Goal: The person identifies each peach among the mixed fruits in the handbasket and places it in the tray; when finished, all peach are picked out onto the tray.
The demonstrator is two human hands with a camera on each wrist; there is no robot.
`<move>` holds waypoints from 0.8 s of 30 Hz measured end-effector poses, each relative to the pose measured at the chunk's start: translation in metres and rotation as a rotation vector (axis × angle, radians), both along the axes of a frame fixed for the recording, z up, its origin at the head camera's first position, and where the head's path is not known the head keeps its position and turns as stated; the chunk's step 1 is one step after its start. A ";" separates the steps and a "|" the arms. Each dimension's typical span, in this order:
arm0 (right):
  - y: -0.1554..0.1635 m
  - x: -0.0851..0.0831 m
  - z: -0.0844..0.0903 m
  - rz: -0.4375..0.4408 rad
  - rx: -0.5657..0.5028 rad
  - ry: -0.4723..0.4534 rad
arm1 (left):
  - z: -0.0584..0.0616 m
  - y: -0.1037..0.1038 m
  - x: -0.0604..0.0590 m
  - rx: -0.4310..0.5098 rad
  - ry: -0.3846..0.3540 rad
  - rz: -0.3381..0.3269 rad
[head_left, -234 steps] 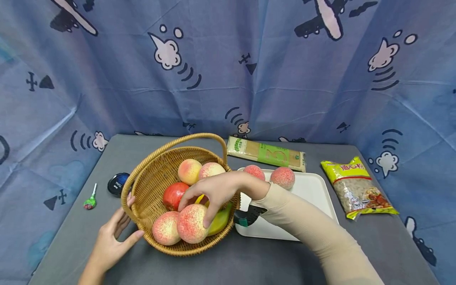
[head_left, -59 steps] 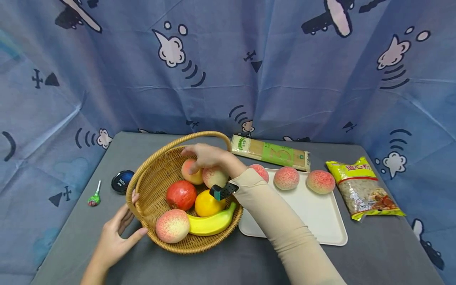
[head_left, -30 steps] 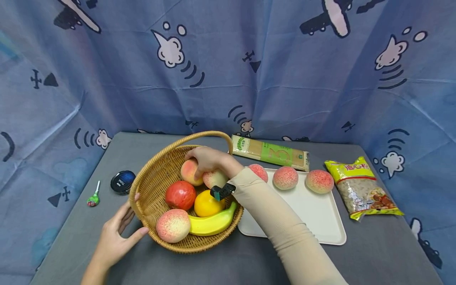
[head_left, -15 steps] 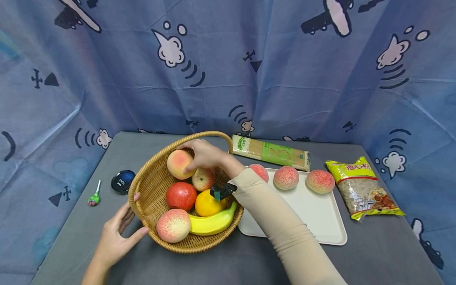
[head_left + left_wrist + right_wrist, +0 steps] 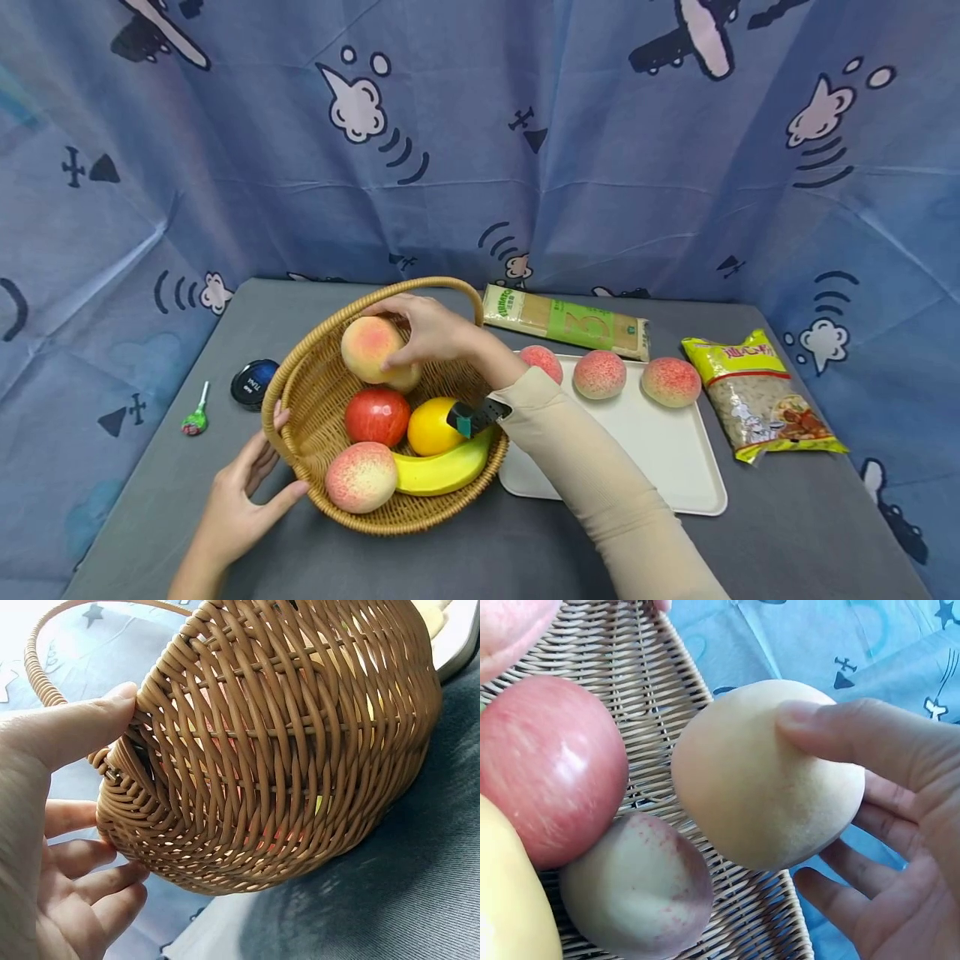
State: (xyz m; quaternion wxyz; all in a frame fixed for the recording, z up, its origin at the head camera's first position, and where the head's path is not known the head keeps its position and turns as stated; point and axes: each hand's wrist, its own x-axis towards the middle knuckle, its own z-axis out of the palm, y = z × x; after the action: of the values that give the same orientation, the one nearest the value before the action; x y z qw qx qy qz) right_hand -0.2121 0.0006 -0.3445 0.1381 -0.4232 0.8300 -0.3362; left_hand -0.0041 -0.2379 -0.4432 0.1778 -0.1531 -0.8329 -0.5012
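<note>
A wicker basket (image 5: 315,379) holds a red apple (image 5: 377,415), an orange (image 5: 430,425), a banana (image 5: 442,471) and a pink peach (image 5: 361,477). My right hand (image 5: 408,333) grips a pale yellow-pink peach (image 5: 366,348) above the basket's far side, thumb and fingers curled round it (image 5: 769,795). Another peach (image 5: 641,889) lies just below it against the apple (image 5: 551,765). My left hand (image 5: 270,479) rests against the basket's near-left wall (image 5: 285,750), thumb (image 5: 67,727) at the rim and fingers (image 5: 90,877) spread low on the outside.
A white tray (image 5: 660,467) right of the basket carries three peaches (image 5: 599,374) along its far edge. A noodle packet (image 5: 564,321) lies behind it, a yellow snack bag (image 5: 757,396) to its right. A blue tin (image 5: 252,383) and a lollipop (image 5: 193,417) lie left of the basket.
My right hand closed on a peach at the basket's far side and has lifted it up and to the left, off the other fruit. The left hand stays at the basket.
</note>
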 end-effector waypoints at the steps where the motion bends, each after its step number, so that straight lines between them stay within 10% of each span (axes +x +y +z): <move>1: 0.001 0.001 0.000 0.004 -0.007 0.007 | 0.000 0.000 0.000 0.001 -0.005 0.002; 24: 0.068 0.054 0.018 0.059 -0.380 0.022 | -0.001 -0.001 0.000 0.010 -0.014 -0.002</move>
State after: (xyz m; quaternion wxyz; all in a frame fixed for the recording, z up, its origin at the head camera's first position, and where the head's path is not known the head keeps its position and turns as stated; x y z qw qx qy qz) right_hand -0.1584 0.0682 -0.3261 0.0563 -0.4692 0.7403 -0.4781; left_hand -0.0036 -0.2392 -0.4441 0.1721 -0.1494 -0.8315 -0.5066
